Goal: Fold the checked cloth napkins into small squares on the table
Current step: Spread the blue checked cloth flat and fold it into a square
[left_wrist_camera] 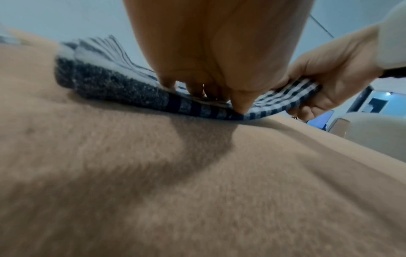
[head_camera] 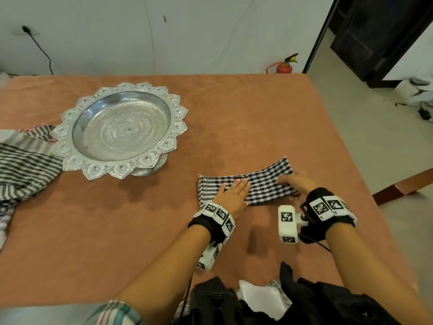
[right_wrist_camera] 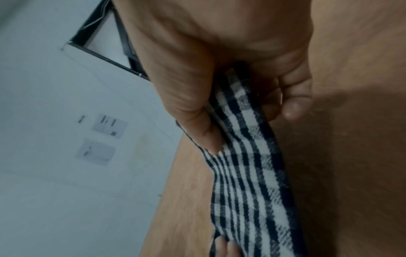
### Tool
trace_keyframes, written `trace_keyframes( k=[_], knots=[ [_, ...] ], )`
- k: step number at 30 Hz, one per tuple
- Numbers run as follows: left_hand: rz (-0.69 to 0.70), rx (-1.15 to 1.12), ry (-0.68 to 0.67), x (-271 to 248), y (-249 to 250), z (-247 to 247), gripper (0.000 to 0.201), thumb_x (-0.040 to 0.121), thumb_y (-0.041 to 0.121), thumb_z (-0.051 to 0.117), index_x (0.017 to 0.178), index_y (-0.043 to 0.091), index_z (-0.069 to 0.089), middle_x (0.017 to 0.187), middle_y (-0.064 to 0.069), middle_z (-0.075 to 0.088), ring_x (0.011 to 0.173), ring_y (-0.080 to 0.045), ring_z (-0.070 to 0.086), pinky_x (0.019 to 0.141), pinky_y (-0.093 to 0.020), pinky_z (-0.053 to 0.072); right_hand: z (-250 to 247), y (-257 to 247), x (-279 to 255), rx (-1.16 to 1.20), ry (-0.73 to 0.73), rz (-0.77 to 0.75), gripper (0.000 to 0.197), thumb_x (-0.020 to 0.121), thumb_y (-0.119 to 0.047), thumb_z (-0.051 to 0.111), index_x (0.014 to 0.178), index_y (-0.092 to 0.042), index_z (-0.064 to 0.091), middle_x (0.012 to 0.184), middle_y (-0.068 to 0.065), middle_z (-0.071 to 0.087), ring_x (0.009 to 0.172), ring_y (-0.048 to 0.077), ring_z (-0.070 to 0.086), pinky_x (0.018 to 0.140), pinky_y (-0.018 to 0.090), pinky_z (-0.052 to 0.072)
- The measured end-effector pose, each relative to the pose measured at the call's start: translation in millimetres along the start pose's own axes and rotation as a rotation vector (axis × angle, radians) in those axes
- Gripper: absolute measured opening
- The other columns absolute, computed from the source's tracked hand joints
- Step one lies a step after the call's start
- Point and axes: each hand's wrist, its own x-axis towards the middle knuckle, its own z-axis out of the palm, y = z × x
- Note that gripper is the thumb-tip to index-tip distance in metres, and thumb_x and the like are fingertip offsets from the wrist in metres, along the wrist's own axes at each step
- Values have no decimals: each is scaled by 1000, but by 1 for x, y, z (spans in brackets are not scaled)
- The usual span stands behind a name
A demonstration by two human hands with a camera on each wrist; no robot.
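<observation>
A black-and-white checked napkin (head_camera: 262,184) lies folded into a long strip on the brown table (head_camera: 140,231). My left hand (head_camera: 232,193) lies flat on the strip's left part, fingers straight and pressing it down; the left wrist view shows the fingertips (left_wrist_camera: 239,106) on the napkin (left_wrist_camera: 123,85). My right hand (head_camera: 295,184) grips the strip's right end, thumb on top and fingers underneath, lifting that end a little. In the right wrist view the thumb and fingers of my right hand (right_wrist_camera: 241,111) pinch the napkin (right_wrist_camera: 248,173).
An ornate silver pedestal tray (head_camera: 178,127) stands at the back left. A heap of striped cloths (head_camera: 25,165) lies at the table's left edge. White cloth (head_camera: 260,299) and black gear sit at the near edge. The table's right edge (head_camera: 360,179) is close to my right hand.
</observation>
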Motion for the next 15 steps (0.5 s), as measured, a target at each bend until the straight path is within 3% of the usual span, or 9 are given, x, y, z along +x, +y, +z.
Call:
trace_keyframes(
  k=[1, 3, 7, 9, 11, 15],
  knots=[
    [9, -17, 4, -2, 0, -3, 54, 102, 27, 26, 150, 17, 2, 159, 2, -7, 147, -14, -7, 118, -43, -2, 1, -9, -6, -26, 0, -52, 16, 81, -7, 63, 80, -13, 49, 81, 10, 55, 72, 25, 54, 58, 32, 41],
    [25, -67, 26, -8, -4, -9, 51, 101, 22, 28, 149, 14, 12, 159, -1, -1, 147, -17, -2, 119, -42, 2, 10, -25, -21, -50, 15, -168, 24, 80, -5, 63, 86, -14, 42, 75, 7, 50, 61, 20, 49, 49, 28, 36],
    [17, -154, 179, -33, -24, -18, 45, 100, 16, 32, 144, 9, 29, 158, -6, 12, 147, -19, 6, 119, -37, 6, 51, -46, -58, -12, -24, -443, 43, 79, 8, 59, 107, -13, 34, 95, 8, 51, 74, 19, 52, 57, 27, 41],
    [-32, -218, 270, -48, -40, -20, 43, 99, 13, 33, 142, 9, 33, 157, -5, 17, 146, -18, 11, 118, -32, 6, 76, -46, -69, -112, -36, -562, 43, 80, 6, 57, 108, -15, 31, 87, 4, 49, 65, 14, 49, 55, 25, 38],
    [-90, -283, 354, -63, -55, -22, 42, 98, 10, 34, 139, 9, 38, 155, -4, 22, 146, -17, 14, 117, -27, 5, 101, -42, -73, -243, -53, -616, 41, 82, 0, 56, 109, -18, 30, 79, 3, 51, 60, 18, 49, 55, 30, 38],
    [-195, -370, 429, -81, -73, -19, 41, 96, 8, 36, 136, 10, 43, 153, -3, 29, 144, -15, 19, 117, -27, 8, 139, -24, -72, -574, -48, -696, 40, 82, -6, 55, 115, -15, 34, 78, 7, 57, 70, 31, 59, 56, 36, 43]
  ],
)
